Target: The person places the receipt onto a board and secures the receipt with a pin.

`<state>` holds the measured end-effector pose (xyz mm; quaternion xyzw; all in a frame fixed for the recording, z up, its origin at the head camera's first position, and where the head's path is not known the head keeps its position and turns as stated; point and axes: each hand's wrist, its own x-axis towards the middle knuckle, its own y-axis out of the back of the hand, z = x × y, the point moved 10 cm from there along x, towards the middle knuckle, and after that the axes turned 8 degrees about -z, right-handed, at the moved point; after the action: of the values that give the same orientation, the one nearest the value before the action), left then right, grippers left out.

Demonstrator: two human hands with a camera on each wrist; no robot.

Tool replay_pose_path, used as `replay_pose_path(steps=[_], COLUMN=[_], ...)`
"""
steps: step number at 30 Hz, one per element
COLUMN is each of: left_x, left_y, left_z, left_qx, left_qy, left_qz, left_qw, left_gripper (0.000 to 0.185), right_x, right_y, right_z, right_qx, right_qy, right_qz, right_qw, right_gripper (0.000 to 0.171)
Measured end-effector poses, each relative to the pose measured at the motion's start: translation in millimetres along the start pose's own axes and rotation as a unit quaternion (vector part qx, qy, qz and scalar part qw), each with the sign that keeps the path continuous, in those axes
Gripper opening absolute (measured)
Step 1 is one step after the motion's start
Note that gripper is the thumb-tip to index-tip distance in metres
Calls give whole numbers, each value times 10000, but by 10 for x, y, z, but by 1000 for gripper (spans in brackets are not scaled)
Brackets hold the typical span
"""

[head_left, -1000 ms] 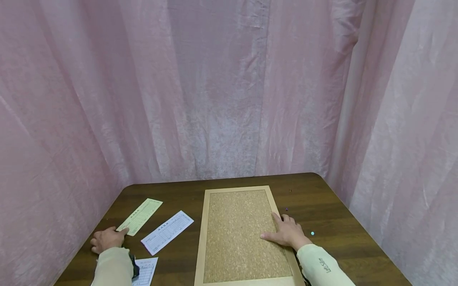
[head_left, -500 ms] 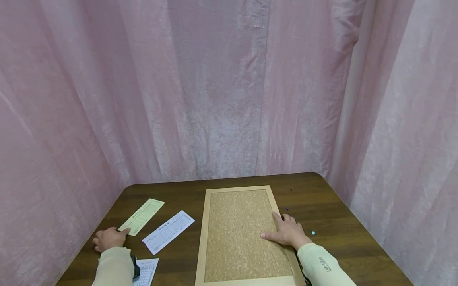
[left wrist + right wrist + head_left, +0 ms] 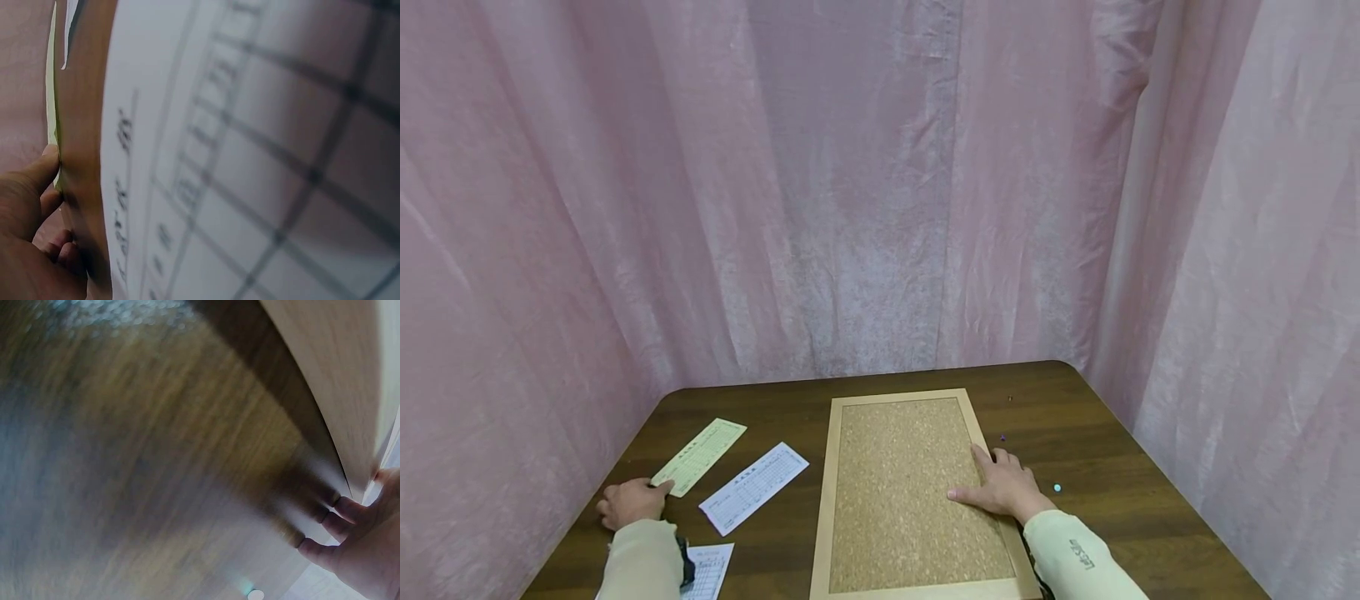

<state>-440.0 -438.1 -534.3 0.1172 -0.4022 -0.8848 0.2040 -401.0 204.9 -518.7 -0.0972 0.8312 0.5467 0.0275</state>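
A cork board (image 3: 902, 492) in a pale wooden frame (image 3: 823, 500) lies in the middle of the dark wooden table (image 3: 1090, 450). My right hand (image 3: 1000, 487) rests flat on the board's right edge, fingers straight. In the right wrist view its fingertips (image 3: 340, 509) lie against the frame (image 3: 337, 381). My left hand (image 3: 628, 502) rests on the table at the near left with fingers loosely curled. Its thumb (image 3: 34, 181) touches the near end of a green paper slip (image 3: 698, 457), also visible as the green slip (image 3: 52, 125) in the left wrist view.
A white printed slip (image 3: 754, 487) lies between the green slip and the board. Another white gridded sheet (image 3: 707, 571) lies under my left wrist. A teal pin (image 3: 1057, 488) and a purple pin (image 3: 1003, 437) sit right of the board. Pink curtains (image 3: 880, 183) close in the table.
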Motion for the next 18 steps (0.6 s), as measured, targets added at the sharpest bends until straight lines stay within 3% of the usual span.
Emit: replay_pose_path(steps=[10,18], left_x=[1,31], left_y=[-9,11], left_z=[31,58], left_qx=[159,381], left_qy=[104,-59], left_qz=[-137,-129], left_qw=[9997,9992], left_gripper=[46,44], right_x=[-3,-14], right_y=[1,7], right_z=[-8,-13], right_qx=[-61,-34], right_qy=[9,25], right_qz=[-32,-43], right_qw=[10000,10000], right_gripper=[104,104])
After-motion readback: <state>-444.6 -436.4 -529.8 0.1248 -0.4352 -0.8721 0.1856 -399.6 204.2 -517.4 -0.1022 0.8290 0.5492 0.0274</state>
